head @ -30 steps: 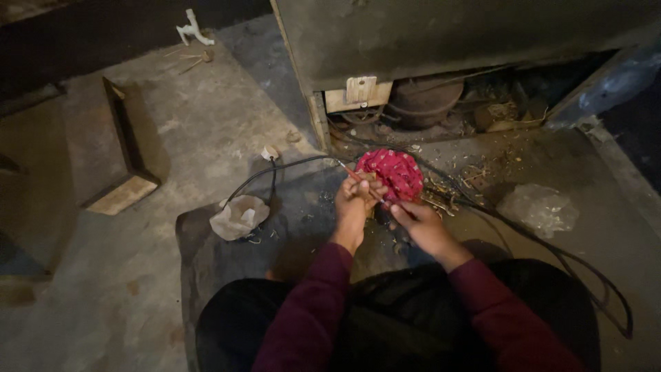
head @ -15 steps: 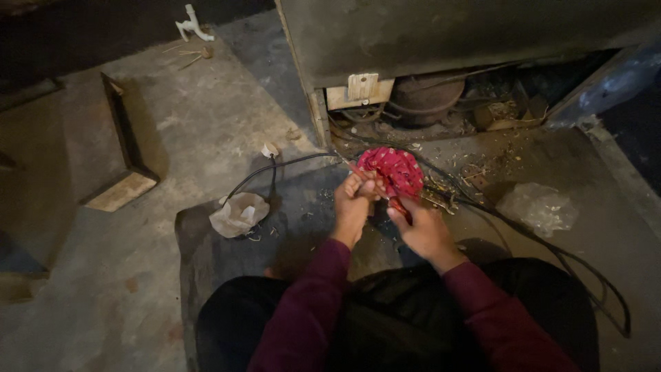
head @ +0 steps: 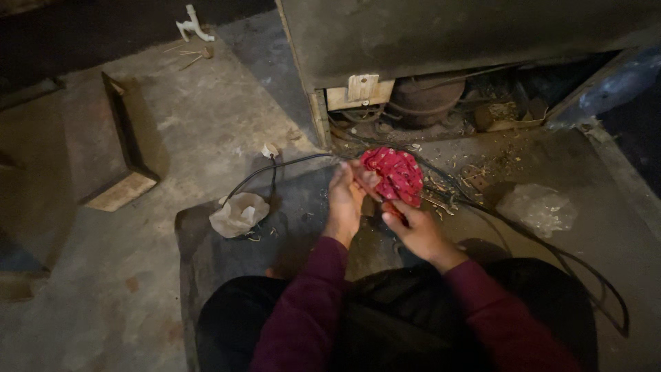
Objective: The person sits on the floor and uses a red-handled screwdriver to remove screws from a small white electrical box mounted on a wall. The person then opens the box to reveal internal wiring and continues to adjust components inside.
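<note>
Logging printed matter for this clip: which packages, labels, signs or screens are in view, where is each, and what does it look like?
Screens, signs: none.
Pale label plate: on the appliance's lower edge, above the round compressor; small, squarish, cream.
Clear plastic bag: on the floor right of the hands; crumpled, see-through.
Whitish wrapper: on the floor left of the left hand; crumpled, unclear whether it is packaging.
</note>
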